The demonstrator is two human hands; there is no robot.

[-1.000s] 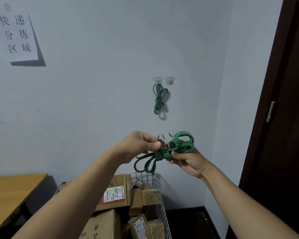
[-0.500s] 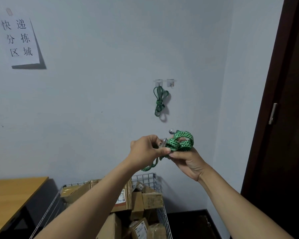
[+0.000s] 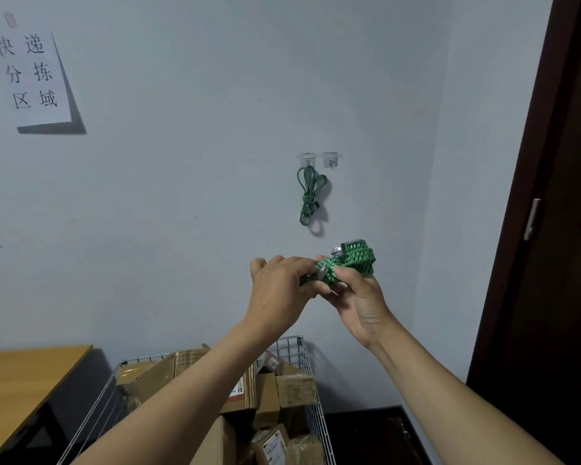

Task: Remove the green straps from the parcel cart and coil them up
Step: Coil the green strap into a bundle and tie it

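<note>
A green strap with black flecks and metal hooks is bunched into a tight bundle in front of the wall. My right hand grips it from below and the right. My left hand closes over its left end, hiding that part. A second green strap, coiled and knotted, hangs from the left of two clear wall hooks. Below my arms stands the wire parcel cart, filled with several cardboard boxes.
A wooden table stands at the lower left. A paper sign with Chinese characters is taped to the wall at the upper left. A dark brown door fills the right edge.
The loose loops that hung below my left hand have been drawn up into the bundle. Both hands have closed in together and the view has tilted down slightly.
</note>
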